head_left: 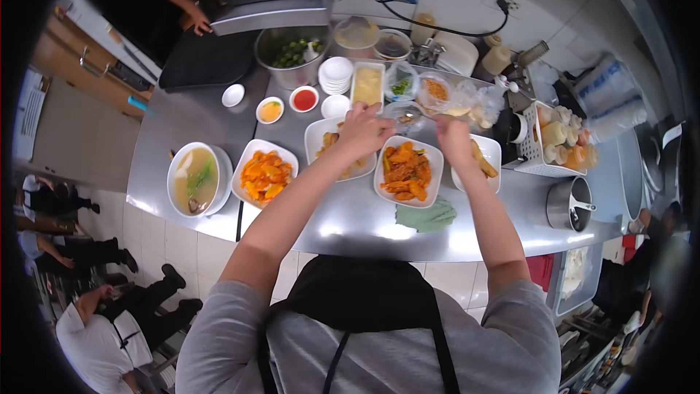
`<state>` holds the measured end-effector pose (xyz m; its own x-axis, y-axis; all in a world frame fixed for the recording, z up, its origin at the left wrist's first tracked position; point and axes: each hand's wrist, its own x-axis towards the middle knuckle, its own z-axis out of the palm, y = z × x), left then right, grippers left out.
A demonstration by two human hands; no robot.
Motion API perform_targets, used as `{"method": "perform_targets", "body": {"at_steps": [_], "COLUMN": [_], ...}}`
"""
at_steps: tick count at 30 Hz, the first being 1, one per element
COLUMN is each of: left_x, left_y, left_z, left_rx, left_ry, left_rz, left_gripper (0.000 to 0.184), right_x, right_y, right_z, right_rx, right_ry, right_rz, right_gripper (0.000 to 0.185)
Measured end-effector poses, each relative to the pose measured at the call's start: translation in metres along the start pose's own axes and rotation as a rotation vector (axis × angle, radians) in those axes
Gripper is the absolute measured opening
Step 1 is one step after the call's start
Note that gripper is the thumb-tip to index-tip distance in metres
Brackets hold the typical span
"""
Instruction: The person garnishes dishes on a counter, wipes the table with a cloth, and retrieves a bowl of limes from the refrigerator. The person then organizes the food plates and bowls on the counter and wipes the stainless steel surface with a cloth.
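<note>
My right hand [455, 140] is closed on the handle of a spoon [417, 115], whose bowl is over a clear container [405, 122]. My left hand [367, 131] reaches to that container's left side, fingers bent; what they hold, if anything, is hidden. Below the hands sits a white bowl of orange food [407, 169]. A white dish of pale food [327, 138] lies partly under my left forearm. Beside my right wrist, another white dish holds yellowish pieces [484, 160]. Behind my left hand is a rectangular tub of pale yellow stuff [367, 85].
At left are a soup bowl [195, 179], another orange dish [264, 174] and sauce cups [304, 99]. A green cloth [426, 215] lies near the front edge. At right stand a bottle basket [558, 142] and metal pot [569, 206]. A co-worker's hand [198, 20] is at upper left.
</note>
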<state>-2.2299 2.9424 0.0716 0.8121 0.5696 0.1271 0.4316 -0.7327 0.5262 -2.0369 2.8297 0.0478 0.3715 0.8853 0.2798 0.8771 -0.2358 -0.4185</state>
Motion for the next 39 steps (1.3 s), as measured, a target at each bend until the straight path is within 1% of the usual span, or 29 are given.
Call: {"method": "perform_targets", "body": {"at_steps": [1, 2, 3, 4, 5, 6, 7, 8, 9, 10, 12, 13, 15, 16, 18, 26, 28, 32, 34, 35, 37, 38, 39], "left_x": [0.017, 0.028, 0.038, 0.045, 0.050, 0.051, 0.052, 0.051, 0.052, 0.052, 0.054, 0.055, 0.055, 0.055, 0.051, 0.036, 0.031, 0.021, 0.006, -0.007, -0.043, -0.066, -0.093], "left_y": [0.003, 0.003, 0.002, 0.001, -0.003, -0.006, -0.009, -0.011, -0.011, -0.010, -0.005, -0.004, -0.004, -0.004, -0.009, -0.026, -0.025, -0.027, -0.030, -0.034, -0.039, -0.044, -0.050], "left_z": [0.009, 0.017, 0.025, 0.032, 0.037, 0.037, 0.037, 0.037, 0.035, 0.034, 0.033, 0.032, 0.026, 0.022, 0.014, 0.014, 0.013, 0.010, -0.002, -0.011, -0.037, -0.050, -0.062], "left_rx": [0.050, 0.052, 0.189, 0.329, 0.334, 0.312, 0.289, 0.292, 0.254, 0.217, 0.197, 0.171, 0.190, 0.206, 0.200, 0.183, 0.138, 0.063, -0.062, -0.038, -0.243, -0.270, -0.242], "left_ry": [-0.144, -0.152, -0.236, -0.318, -0.324, -0.261, -0.198, -0.205, -0.160, -0.114, -0.094, -0.072, -0.066, -0.059, -0.034, 0.006, -0.035, 0.045, 0.232, 0.257, 0.432, 0.515, 0.544], "left_rz": [-0.052, -0.041, -0.056, -0.074, -0.071, -0.064, -0.058, -0.061, -0.005, 0.050, 0.078, 0.109, 0.100, 0.094, 0.099, 0.079, 0.038, 0.035, -0.001, -0.037, -0.114, -0.121, -0.153], "left_gripper": [0.024, 0.024, 0.024, 0.023, 0.023, 0.023, 0.023, 0.023, 0.024, 0.026, 0.027, 0.028, 0.029, 0.031, 0.032, 0.036, 0.039, 0.042, 0.041, 0.041, 0.039, 0.036, 0.036], "right_x": [0.002, 0.003, 0.005, 0.006, 0.008, 0.009, 0.010, 0.011, 0.013, 0.017, 0.027, 0.032, 0.038, 0.039, 0.039, 0.029, 0.028, 0.031, 0.038, 0.041, 0.049, 0.052, 0.054], "right_y": [0.004, 0.009, 0.006, 0.011, 0.014, 0.017, 0.022, 0.027, 0.026, 0.025, 0.017, 0.017, 0.019, 0.022, 0.029, 0.035, 0.034, 0.023, 0.007, -0.008, -0.053, -0.079, -0.106], "right_z": [0.011, 0.019, 0.019, 0.018, 0.019, 0.020, 0.026, 0.035, 0.037, 0.040, 0.045, 0.044, 0.041, 0.038, 0.030, -0.008, -0.020, -0.047, -0.053, -0.054, -0.047, -0.038, -0.027], "right_rx": [-0.066, -0.054, -0.042, -0.040, 0.114, 0.271, 0.278, 0.362, 0.445, 0.451, 0.672, 0.677, 0.940, 0.942, 1.097, 1.024, 1.008, 0.948, 0.949, 0.956, 0.948, 0.978, 1.004], "right_ry": [-0.040, 0.022, 0.083, 0.086, 0.022, -0.043, -0.044, -0.131, -0.217, -0.218, -0.460, -0.462, -0.567, -0.569, -0.520, -0.399, -0.374, -0.333, -0.333, -0.344, -0.370, -0.393, -0.408], "right_rz": [-0.050, -0.086, -0.124, -0.116, -0.049, 0.017, 0.022, 0.056, 0.088, 0.088, 0.329, 0.327, 0.563, 0.563, 0.618, 0.614, 0.607, 0.542, 0.471, 0.420, 0.351, 0.328, 0.309], "right_gripper": [0.024, 0.023, 0.022, 0.022, 0.019, 0.017, 0.017, 0.018, 0.019, 0.019, 0.019, 0.019, 0.018, 0.018, 0.015, 0.016, 0.016, 0.018, 0.018, 0.019, 0.018, 0.018, 0.017]}}
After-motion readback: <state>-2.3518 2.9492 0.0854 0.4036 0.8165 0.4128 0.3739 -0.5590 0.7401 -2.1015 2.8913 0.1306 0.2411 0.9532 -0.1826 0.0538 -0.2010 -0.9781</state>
